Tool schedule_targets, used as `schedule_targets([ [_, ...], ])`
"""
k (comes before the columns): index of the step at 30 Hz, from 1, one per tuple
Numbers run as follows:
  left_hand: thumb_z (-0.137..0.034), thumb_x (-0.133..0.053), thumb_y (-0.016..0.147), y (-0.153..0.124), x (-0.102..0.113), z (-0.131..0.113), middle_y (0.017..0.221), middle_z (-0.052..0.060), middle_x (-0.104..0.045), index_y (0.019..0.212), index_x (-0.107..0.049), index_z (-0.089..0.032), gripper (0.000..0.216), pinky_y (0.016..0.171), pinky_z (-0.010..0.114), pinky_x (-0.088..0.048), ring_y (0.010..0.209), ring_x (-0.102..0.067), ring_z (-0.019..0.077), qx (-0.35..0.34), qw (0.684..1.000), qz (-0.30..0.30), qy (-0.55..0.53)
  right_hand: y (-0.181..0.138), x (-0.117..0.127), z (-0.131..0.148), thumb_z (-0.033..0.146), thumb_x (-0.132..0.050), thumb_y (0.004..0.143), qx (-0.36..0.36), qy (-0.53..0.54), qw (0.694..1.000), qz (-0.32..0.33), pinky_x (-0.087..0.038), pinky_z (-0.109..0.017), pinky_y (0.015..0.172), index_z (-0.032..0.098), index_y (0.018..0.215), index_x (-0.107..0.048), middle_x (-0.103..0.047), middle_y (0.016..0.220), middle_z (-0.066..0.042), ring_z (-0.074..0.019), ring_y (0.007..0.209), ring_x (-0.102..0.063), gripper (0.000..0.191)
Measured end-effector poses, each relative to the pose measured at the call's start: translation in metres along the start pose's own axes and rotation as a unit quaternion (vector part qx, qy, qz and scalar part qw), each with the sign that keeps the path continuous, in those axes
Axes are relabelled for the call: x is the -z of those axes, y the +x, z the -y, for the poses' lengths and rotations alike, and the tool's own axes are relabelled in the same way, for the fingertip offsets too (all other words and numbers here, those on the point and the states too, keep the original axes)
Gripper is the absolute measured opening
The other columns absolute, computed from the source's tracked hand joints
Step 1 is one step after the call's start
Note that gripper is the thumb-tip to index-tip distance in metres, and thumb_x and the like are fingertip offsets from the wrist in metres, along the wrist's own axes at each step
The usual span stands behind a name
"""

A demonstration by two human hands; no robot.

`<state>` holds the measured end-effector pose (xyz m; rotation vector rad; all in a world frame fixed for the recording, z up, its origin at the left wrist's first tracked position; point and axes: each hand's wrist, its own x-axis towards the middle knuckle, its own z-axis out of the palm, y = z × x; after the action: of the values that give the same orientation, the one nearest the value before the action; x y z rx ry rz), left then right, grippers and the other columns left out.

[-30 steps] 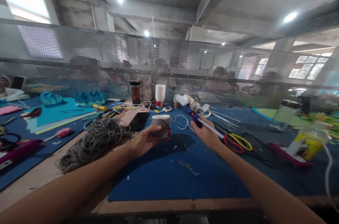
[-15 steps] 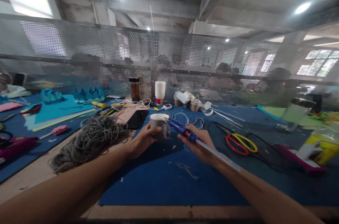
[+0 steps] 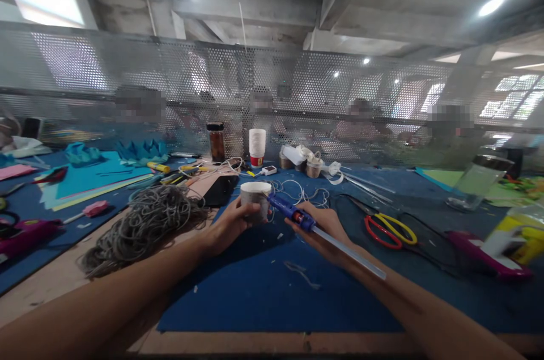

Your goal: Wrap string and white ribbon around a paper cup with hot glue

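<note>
My left hand (image 3: 232, 223) is wrapped round a paper cup (image 3: 254, 200) whose side is covered in grey, with a white rim on top. In my right hand (image 3: 319, 228) is a blue glue gun (image 3: 291, 208), its nozzle against or very close to the cup's right side near the rim. A clear glue stick (image 3: 351, 253) sticks out of the gun's back end and lies along my right forearm. Some of the fingers behind the cup and the gun are hidden. Left of my left hand lies a tangled heap of grey cord (image 3: 142, 228).
Red-and-yellow-handled scissors (image 3: 389, 229) lie to the right, near a magenta tool (image 3: 488, 255) and a glass jar (image 3: 478, 181). Behind the cup stand stacked paper cups (image 3: 257, 147) and a brown jar (image 3: 216, 143). Blue paper sheets (image 3: 96, 176) lie left. A perforated screen (image 3: 272, 82) closes the back.
The glue gun's nozzle has dipped slightly along the cup's side, from the rim downward. My left hand and the cup have stayed almost in place.
</note>
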<state>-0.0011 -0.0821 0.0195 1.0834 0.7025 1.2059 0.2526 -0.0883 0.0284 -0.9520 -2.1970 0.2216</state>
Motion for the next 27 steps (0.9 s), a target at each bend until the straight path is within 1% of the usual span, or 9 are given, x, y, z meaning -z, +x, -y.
schedule_targets([
  [6,-0.027,-0.083,0.074,0.0016,-0.0005,0.0025,0.104,0.007,-0.073,0.116,-0.067,-0.018,0.046,0.089,0.041,-0.057,0.093,-0.069,0.0229,0.001,1.000,-0.025,0.002,0.0000,-0.0018,-0.0001,0.038,-0.063,0.094,0.027,-0.021,0.999,-0.017,-0.043,-0.022,0.061,0.022,0.103,-0.064,-0.073,0.077,0.000,-0.0161,0.061,-0.068,0.018],
  [12,-0.028,-0.086,0.070,0.0054,0.0029,0.0064,0.103,0.008,-0.072,0.117,-0.066,-0.017,0.052,0.088,0.042,-0.058,0.093,-0.069,0.0240,-0.001,0.999,-0.034,0.001,0.0001,-0.0022,-0.0016,0.031,-0.065,0.092,0.037,-0.046,0.998,-0.009,-0.042,-0.021,0.061,0.022,0.104,-0.063,-0.074,0.078,0.000,-0.0159,0.062,-0.069,0.015],
  [18,-0.028,-0.087,0.069,0.0044,-0.0008,0.0051,0.101,0.007,-0.072,0.115,-0.065,-0.017,0.052,0.085,0.041,-0.058,0.093,-0.069,0.0236,-0.004,0.999,-0.045,0.013,-0.0007,-0.0015,-0.0018,0.029,-0.065,0.092,0.054,-0.055,0.997,-0.014,-0.041,-0.021,0.060,0.021,0.103,-0.063,-0.073,0.077,0.000,-0.0154,0.061,-0.068,0.014],
  [22,-0.029,-0.087,0.069,0.0040,-0.0017,0.0046,0.103,0.007,-0.072,0.115,-0.065,-0.018,0.052,0.086,0.042,-0.058,0.094,-0.069,0.0242,-0.007,0.999,-0.043,0.020,0.0003,-0.0020,-0.0043,0.031,-0.064,0.093,0.055,-0.062,0.997,-0.007,-0.040,-0.021,0.060,0.021,0.102,-0.062,-0.073,0.078,-0.001,-0.0163,0.063,-0.069,0.014],
  [27,-0.028,-0.087,0.069,0.0040,-0.0012,0.0044,0.105,0.008,-0.072,0.117,-0.064,-0.017,0.053,0.087,0.043,-0.058,0.095,-0.069,0.0248,-0.006,0.998,-0.050,0.026,0.0021,-0.0057,-0.0095,0.034,-0.065,0.091,0.049,-0.079,0.996,0.001,-0.039,-0.021,0.058,0.022,0.099,-0.062,-0.073,0.075,0.000,-0.0172,0.063,-0.069,0.014],
])
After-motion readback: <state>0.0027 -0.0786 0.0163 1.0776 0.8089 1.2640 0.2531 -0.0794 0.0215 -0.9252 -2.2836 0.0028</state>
